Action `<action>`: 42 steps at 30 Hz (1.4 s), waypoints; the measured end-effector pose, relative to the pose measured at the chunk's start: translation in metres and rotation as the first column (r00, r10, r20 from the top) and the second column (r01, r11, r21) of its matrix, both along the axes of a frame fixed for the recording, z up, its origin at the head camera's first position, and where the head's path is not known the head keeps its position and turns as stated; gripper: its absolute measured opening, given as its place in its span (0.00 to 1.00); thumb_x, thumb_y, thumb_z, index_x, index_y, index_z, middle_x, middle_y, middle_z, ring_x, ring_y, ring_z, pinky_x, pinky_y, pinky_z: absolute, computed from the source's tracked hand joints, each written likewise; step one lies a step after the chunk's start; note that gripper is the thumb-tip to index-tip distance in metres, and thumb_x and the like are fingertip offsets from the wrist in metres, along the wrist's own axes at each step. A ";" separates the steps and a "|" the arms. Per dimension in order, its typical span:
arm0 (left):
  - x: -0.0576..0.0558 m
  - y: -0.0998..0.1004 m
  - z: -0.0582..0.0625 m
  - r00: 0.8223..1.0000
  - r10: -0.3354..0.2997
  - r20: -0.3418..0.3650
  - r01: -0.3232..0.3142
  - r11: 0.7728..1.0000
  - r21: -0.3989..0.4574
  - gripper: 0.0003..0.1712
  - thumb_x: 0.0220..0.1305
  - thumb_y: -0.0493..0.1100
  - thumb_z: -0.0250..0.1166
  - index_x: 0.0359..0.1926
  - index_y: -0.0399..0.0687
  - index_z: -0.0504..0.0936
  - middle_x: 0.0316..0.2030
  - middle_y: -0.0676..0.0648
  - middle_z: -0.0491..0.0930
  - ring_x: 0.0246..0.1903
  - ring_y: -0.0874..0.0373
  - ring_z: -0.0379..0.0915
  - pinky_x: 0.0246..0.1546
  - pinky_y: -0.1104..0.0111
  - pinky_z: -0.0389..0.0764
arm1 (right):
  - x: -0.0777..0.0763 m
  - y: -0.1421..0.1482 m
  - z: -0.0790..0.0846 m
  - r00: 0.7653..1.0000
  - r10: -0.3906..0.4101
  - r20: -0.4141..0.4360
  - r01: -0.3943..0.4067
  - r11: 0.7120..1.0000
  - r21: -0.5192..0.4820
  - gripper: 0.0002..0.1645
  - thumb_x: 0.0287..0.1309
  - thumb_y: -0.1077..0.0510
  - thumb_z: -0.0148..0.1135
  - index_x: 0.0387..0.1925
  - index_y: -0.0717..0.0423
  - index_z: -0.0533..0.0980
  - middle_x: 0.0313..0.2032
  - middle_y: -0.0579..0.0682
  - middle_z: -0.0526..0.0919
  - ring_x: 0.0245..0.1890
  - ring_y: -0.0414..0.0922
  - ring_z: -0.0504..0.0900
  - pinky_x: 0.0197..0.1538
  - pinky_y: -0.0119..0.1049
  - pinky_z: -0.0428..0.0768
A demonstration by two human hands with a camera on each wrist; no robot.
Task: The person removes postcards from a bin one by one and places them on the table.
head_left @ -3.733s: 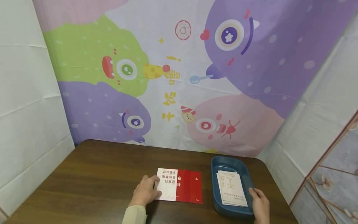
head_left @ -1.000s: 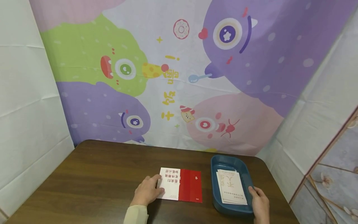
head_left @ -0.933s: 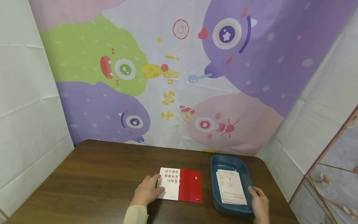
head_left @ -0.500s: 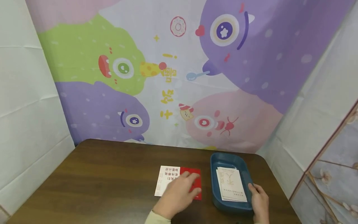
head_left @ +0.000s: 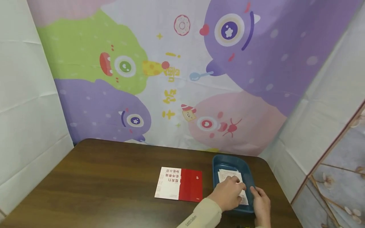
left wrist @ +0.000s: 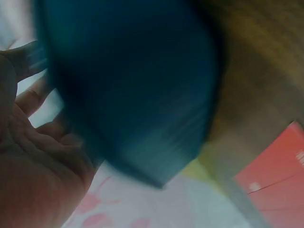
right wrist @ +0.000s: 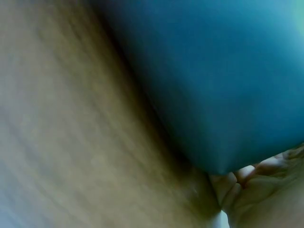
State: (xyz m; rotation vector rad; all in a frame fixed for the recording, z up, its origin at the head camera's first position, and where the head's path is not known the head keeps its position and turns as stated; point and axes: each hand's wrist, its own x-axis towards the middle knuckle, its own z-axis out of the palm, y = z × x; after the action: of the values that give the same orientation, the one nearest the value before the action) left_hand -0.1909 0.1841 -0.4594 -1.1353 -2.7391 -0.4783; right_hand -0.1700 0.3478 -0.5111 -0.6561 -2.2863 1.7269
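My left hand (head_left: 228,193) is over the blue tray (head_left: 229,161), with its fingertips at the white printed cards (head_left: 228,174) inside and partly covering them. In the left wrist view the thumb and fingers are spread apart beside the tray's blurred wall (left wrist: 137,95). My right hand (head_left: 261,202) holds the tray's right side, thumb on the rim; in the right wrist view its curled fingers (right wrist: 256,178) show by the tray's lower corner. Left of the tray, white printed cards (head_left: 168,185) lie flush beside red ones (head_left: 191,186) on the table.
The brown wooden table (head_left: 99,183) extends far to the left. A cartoon-printed cloth (head_left: 171,136) hangs along its back edge, with pale panels at both sides. A small dark and yellow thing (head_left: 243,226) shows at the bottom edge.
My left hand has left the white cards on the table and moved right, across the red ones, to the cards in the tray. The right hand stays on the tray's side.
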 end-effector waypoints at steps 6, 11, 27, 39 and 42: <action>-0.005 0.008 -0.018 0.982 0.183 0.051 -0.173 0.972 -0.158 0.27 0.50 0.51 0.71 0.55 0.64 0.80 0.50 0.46 0.80 0.49 0.52 0.73 0.39 0.60 0.83 | -0.002 -0.008 0.001 1.000 -0.024 -0.015 0.024 1.000 -0.013 0.36 0.71 0.44 0.47 0.63 0.72 0.63 0.65 0.74 0.62 0.65 0.68 0.57 0.65 0.65 0.54; -0.009 0.010 -0.020 0.966 0.254 0.053 -0.244 0.958 -0.153 0.27 0.46 0.51 0.73 0.51 0.64 0.83 0.47 0.45 0.84 0.50 0.43 0.78 0.36 0.56 0.85 | -0.005 -0.012 0.003 0.999 -0.029 -0.033 0.028 0.999 -0.029 0.36 0.70 0.43 0.48 0.62 0.71 0.64 0.65 0.73 0.62 0.65 0.66 0.57 0.66 0.64 0.54; -0.010 0.003 -0.035 0.982 0.182 -0.049 -0.183 0.983 -0.012 0.11 0.58 0.48 0.66 0.43 0.58 0.84 0.36 0.54 0.84 0.31 0.62 0.80 0.34 0.67 0.84 | -0.006 -0.011 -0.002 0.999 -0.020 0.027 0.021 0.999 -0.045 0.39 0.70 0.41 0.47 0.64 0.70 0.62 0.66 0.73 0.61 0.66 0.67 0.56 0.66 0.65 0.53; -0.009 0.003 -0.041 0.971 0.232 -0.050 -0.195 0.900 0.390 0.20 0.54 0.33 0.65 0.49 0.52 0.82 0.62 0.47 0.70 0.46 0.61 0.78 0.42 0.72 0.83 | -0.002 -0.004 -0.001 1.000 -0.020 0.005 0.020 1.000 0.000 0.39 0.70 0.41 0.46 0.65 0.71 0.61 0.67 0.74 0.60 0.66 0.68 0.56 0.66 0.65 0.54; -0.008 0.001 -0.041 0.976 0.215 -0.017 -0.180 0.854 0.488 0.25 0.54 0.29 0.64 0.54 0.50 0.79 0.64 0.44 0.68 0.47 0.60 0.78 0.42 0.70 0.83 | -0.002 -0.004 0.000 1.000 -0.026 0.002 0.026 1.000 -0.002 0.40 0.70 0.40 0.46 0.64 0.71 0.62 0.66 0.75 0.60 0.66 0.69 0.56 0.66 0.65 0.53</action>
State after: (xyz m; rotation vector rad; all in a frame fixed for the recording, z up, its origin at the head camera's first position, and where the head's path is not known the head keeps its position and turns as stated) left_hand -0.1991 0.1855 -0.5001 -0.7175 -2.4253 -1.0003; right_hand -0.1717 0.3437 -0.5111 -0.6853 -2.2671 1.7173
